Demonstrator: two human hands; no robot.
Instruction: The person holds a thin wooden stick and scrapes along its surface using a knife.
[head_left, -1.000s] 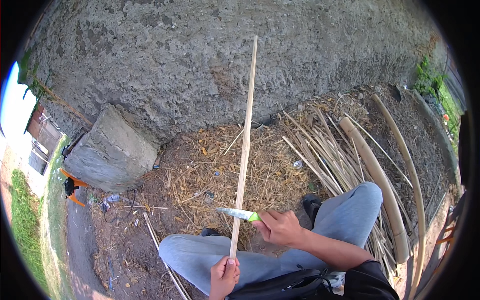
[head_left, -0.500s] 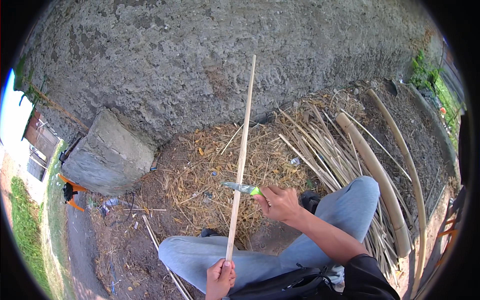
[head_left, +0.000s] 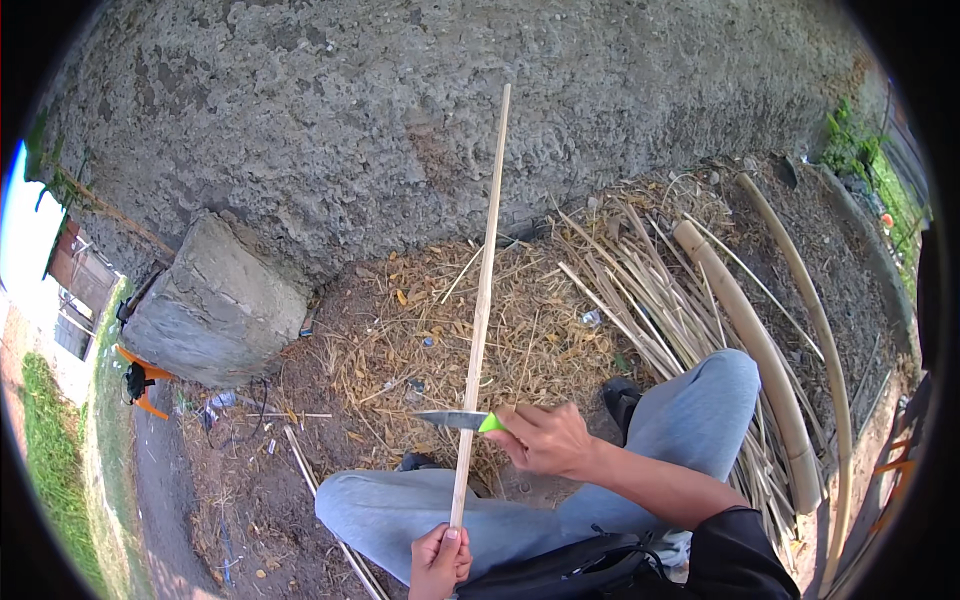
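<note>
A long, pale bamboo strip (head_left: pixel 486 290) slants up and away in front of me, its far tip before the rough wall. My left hand (head_left: pixel 440 560) is closed around its near end, close to my lap. In my right hand (head_left: pixel 548 440) is a knife (head_left: pixel 452 418) with a bright green handle, fingers wrapped around it. The grey blade lies across the strip, a little beyond my left hand, pointing left. Whether its edge bites into the bamboo cannot be made out.
On the right lies a pile of split bamboo strips (head_left: pixel 650 290), beside a thick bamboo pole (head_left: pixel 750 350) and a thinner curved pole (head_left: pixel 815 310). A concrete block (head_left: pixel 225 310) stands left against the wall (head_left: pixel 380 130). Shavings (head_left: pixel 400 330) cover the ground before my crossed legs.
My right hand and the knife have slid down along the strip toward my left hand. The blade now shows broader, and the strip's far tip has risen slightly.
</note>
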